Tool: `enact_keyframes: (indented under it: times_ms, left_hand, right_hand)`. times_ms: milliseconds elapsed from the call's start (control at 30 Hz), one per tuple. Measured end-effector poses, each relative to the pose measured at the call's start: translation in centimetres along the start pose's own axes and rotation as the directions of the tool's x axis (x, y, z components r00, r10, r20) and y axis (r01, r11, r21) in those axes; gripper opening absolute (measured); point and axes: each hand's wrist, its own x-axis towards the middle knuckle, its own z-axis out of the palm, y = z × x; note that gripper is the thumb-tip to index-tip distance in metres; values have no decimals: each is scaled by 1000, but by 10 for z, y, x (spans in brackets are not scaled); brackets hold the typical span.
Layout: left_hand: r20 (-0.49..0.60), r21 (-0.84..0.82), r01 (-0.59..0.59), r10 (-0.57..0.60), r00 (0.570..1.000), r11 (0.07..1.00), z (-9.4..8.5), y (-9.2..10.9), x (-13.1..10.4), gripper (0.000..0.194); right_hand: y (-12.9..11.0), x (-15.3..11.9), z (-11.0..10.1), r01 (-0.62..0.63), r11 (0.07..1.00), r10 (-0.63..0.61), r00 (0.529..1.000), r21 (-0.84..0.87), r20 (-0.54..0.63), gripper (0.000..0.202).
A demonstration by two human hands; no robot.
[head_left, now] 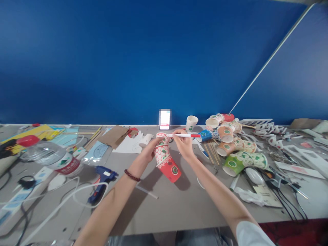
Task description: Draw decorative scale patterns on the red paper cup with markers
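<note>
My left hand is closed round the upper part of a curved chain of paper cups, patterned red and white. The lowest cup, a solid red one, tilts down to the right above the table. Between the fingers of my right hand is a white marker pen, its red end pointing right. The pen's other end reaches the top cup; whether it touches is too small to tell. A white paper cup stands behind my right hand. Just beyond the hands, a lit phone leans upright against the blue wall.
Right of my hands lie more cup chains, including a blue one and a green one, beside wooden sticks. At left are a blue glue gun, a plastic bottle, a power strip and a looping white cable.
</note>
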Motion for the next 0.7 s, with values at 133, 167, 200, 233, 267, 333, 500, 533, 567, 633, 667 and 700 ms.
enact_keyframes:
  times_ms: [133,167,200,233,267,333,500,533,567,633,667,700]
  left_hand:
    - [1,-3,-2,2,1000,1000,1,1,-1,28]
    - [3,-3,-2,2,1000,1000,1,1,0,28]
    - [4,-2,-1,1,1000,1000,0,0,0,29]
    - [6,1,0,0,1000,1000,0,0,0,29]
    - [6,3,0,0,1000,1000,-1,0,1,28]
    - [4,13,-1,1,1000,1000,-2,-1,1,28]
    - [7,15,-9,9,1000,1000,-1,-1,1,27]
    - [9,10,-10,10,1000,1000,-1,-1,1,26]
    - [12,6,-9,9,1000,1000,-2,-1,1,26]
    - [12,-1,-5,5,1000,1000,-2,-2,1,26]
    - [10,-2,-4,4,1000,1000,-3,-2,1,27]
    - [6,-2,-4,4,1000,1000,-3,-2,1,27]
  right_hand:
    - [0,0,0,-4,1000,5,1000,11,-16,9]
    - [0,0,0,-4,1000,5,1000,13,-14,9]
    - [0,0,0,-4,1000,4,1000,13,-6,9]
    - [0,-1,-1,-3,1000,3,1000,12,3,8]
    - [0,-1,-1,-2,1000,2,1000,9,7,8]
    - [1,-1,-1,-2,1000,2,1000,4,0,8]
    - [-1,-1,0,-1,1000,1,1000,-6,-12,8]
    - [-2,-1,0,0,1000,0,1000,-10,-5,8]
    - [-3,-2,0,1,1000,-1,1000,-14,1,8]
    - [-5,-2,0,5,1000,-5,1000,-13,6,8]
    - [-5,-2,0,7,1000,-7,1000,-10,8,9]
    - [-6,-2,0,9,1000,-9,1000,-7,11,9]
